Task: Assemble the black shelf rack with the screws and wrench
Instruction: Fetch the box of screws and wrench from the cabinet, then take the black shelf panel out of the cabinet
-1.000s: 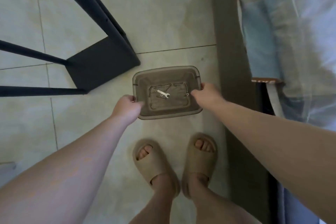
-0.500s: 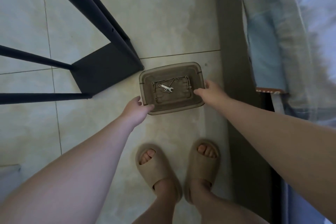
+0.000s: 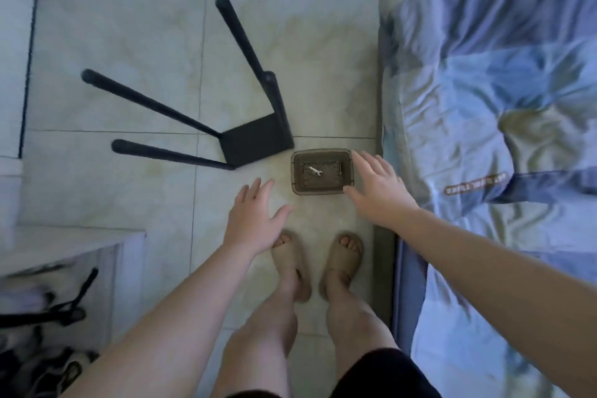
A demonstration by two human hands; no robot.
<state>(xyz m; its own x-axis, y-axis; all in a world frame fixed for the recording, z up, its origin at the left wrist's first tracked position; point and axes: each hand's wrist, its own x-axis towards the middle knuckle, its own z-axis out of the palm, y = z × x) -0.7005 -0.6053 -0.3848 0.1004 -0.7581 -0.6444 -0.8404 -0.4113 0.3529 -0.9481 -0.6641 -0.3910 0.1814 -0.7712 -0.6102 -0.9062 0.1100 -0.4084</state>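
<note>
Left hand (image 3: pixel 250 220) and right hand (image 3: pixel 378 191), both spread wide and empty, flank the parts box (image 3: pixel 318 191) on the floor (image 3: pixel 129 42); next, best pinch the wrench (image 3: pixel 314 170) by its shank.

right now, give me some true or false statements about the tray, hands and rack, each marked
1. The wrench lies inside the brown plastic tray. True.
2. The left hand grips the tray. False: it is open and clear of it.
3. The tray sits on the bed. False: it is on the tiled floor.
4. The black rack frame lies on the floor. True.
5. The right hand is open, fingers spread. True.
</note>
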